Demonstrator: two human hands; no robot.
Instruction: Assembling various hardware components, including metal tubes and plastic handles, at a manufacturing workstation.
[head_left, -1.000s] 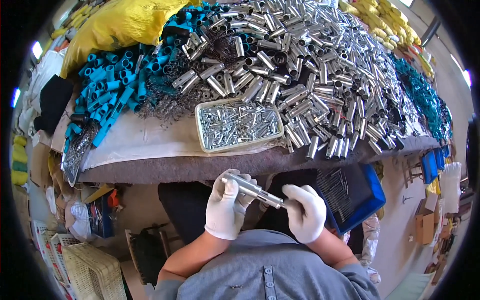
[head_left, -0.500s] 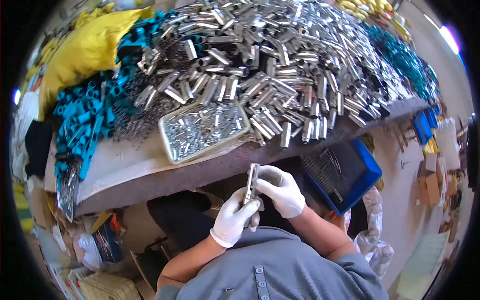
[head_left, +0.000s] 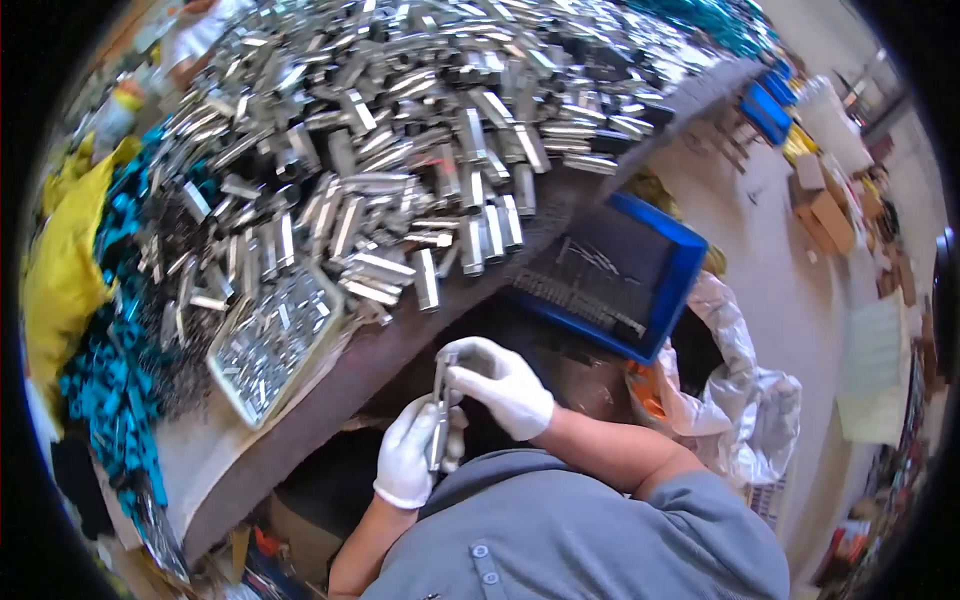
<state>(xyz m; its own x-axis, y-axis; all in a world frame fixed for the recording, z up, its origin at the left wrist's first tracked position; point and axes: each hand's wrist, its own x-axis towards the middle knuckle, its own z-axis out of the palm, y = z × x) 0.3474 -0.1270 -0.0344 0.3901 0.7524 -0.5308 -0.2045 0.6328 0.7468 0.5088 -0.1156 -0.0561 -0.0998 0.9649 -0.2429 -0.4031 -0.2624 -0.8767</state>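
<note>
A big yellow sack [head_left: 62, 275] sits at the far left. At the top left, another person's white sleeve [head_left: 195, 38] shows. On the right, a brown cardboard box [head_left: 828, 218] stands on the pale floor [head_left: 765, 265], near blue bins [head_left: 764, 115]. A shiny, crumpled silver sack [head_left: 765, 410] lies closer, below the box.

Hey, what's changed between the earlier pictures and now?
The metal tube, slanting to the right a second ago, now points away from the body. The right hand went from its right end to its far end. The view swung right, so the tray of small metal parts appears farther left. The left hand still holds the tube.
</note>
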